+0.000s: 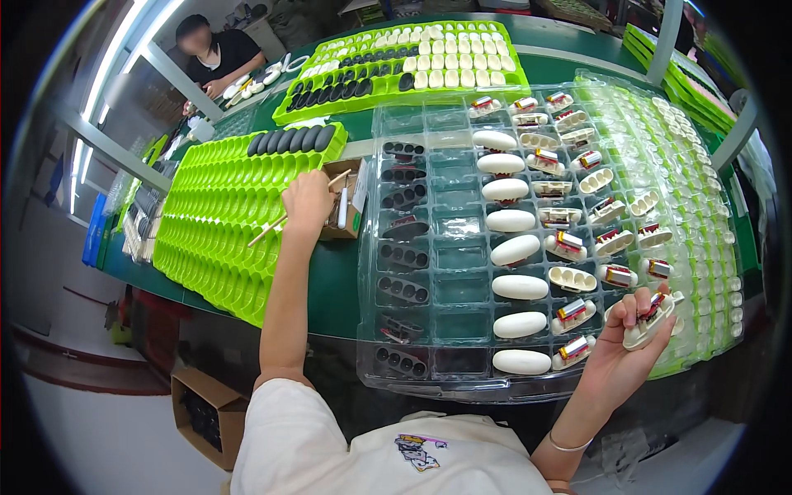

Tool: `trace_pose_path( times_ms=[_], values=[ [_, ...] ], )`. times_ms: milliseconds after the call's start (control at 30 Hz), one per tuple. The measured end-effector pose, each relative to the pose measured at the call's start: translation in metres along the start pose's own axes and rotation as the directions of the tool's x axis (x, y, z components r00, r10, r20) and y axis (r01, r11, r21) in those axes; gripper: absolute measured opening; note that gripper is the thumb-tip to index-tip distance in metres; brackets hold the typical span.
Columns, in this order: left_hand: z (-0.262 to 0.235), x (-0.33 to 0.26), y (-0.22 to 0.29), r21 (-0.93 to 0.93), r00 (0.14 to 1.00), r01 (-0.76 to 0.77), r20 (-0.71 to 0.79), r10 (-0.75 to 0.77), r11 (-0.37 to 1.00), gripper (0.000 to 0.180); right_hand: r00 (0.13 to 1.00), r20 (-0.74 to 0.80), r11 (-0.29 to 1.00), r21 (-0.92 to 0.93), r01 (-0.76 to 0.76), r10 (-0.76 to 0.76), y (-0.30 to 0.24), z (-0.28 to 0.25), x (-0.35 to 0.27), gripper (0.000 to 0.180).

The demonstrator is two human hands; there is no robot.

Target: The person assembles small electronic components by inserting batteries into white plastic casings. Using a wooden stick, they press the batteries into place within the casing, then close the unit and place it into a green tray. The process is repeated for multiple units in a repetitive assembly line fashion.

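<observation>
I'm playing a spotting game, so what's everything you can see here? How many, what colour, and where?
table: one, dark green, beneath trays
near tray: one, lime green, left
dark ovals: several, blackish, near tray's far row
far tray: one, lime green, back, holding black and white pieces
clear tray: one, transparent, centre
white ovals: eight, white, clear tray's middle
black pieces: eight, mostly black, clear tray's left column
half-shells: many, white, clear tray's right, most with red-and-silver parts
small box: one, brown, between near and clear trays
stick: one, tan, over near tray
floor box: one, brown, lower left
co-worker: one, black top, upper left
left hand: one, bare, around the stick
right hand: one, bare, lower right, holding a filled shell
</observation>
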State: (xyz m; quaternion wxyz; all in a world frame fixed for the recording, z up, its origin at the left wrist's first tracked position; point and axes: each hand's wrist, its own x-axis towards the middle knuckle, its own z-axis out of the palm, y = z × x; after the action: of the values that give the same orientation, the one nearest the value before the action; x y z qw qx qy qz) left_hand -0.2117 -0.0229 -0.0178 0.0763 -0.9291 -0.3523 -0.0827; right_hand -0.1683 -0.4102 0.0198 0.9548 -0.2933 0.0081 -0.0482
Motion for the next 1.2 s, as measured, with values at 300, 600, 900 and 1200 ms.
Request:
trace_pose_path(
  times_ms=[300,600,900,1200],
  values=[
    [-0.005,-0.005,-0.001,-0.013,0.999,-0.047,-0.010,0.047,0.999,0.009,1.000,-0.024,0.999,-0.036,-0.006,0.005,0.005,0.000,-0.001,0.034],
    [-0.080,-0.018,0.034,-0.197,0.983,-0.072,-0.177,0.037,0.978,0.009,0.999,-0.052,1.000,-0.028,-0.004,0.002,0.011,0.006,-0.003,0.035],
    [-0.146,-0.116,0.179,-0.765,0.589,-0.636,-0.402,0.701,0.096,0.013,0.988,0.103,0.992,-0.055,0.117,-0.111,0.019,0.014,-0.004,0.032],
    [-0.118,-0.125,0.198,-0.827,0.587,-0.562,-0.399,0.705,0.000,0.006,0.938,0.200,0.909,-0.257,0.329,-0.283,0.030,0.012,-0.010,0.033]
  ],
)
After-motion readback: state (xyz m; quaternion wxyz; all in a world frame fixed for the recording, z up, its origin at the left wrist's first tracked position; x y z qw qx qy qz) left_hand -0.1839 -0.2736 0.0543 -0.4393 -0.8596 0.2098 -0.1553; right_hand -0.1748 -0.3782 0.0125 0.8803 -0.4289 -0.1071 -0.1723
